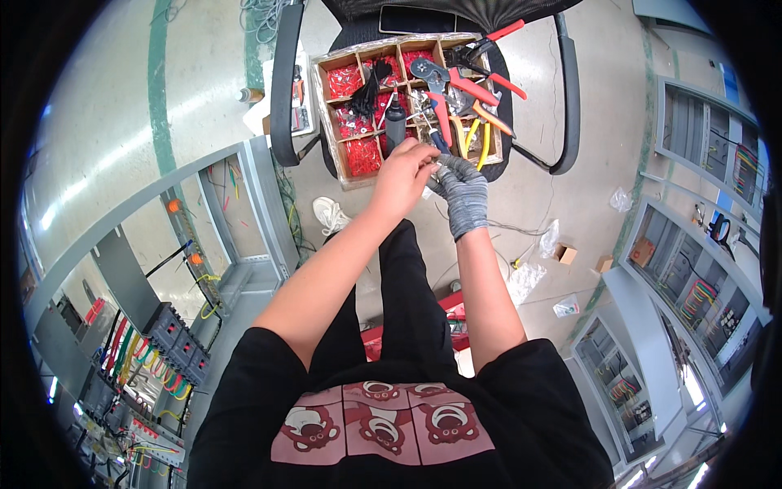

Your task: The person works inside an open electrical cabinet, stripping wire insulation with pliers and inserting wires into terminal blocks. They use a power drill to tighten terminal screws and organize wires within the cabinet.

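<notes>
My bare left hand [403,178] and my right hand [464,194], in a grey knitted glove, meet fingertip to fingertip at the near edge of a divided wooden box [340,181]. Both are closed in a pinch; whatever lies between the fingers is too small to make out. Several compartments hold small red terminals [362,156]. Just beyond my left fingers stands a dark screwdriver handle [395,122]. Crimping pliers [458,84] with red handles lie across the right side, above yellow-handled pliers [485,140]. A bundle of black cable ties [368,91] rests on the left compartments.
The box sits on a black chair with armrests [282,90] [568,106] on both sides. An open cabinet frame with wired breakers [177,346] stands at left, more cabinets [692,277] at right. Plastic bags [525,281] and a small carton [564,253] lie on the floor.
</notes>
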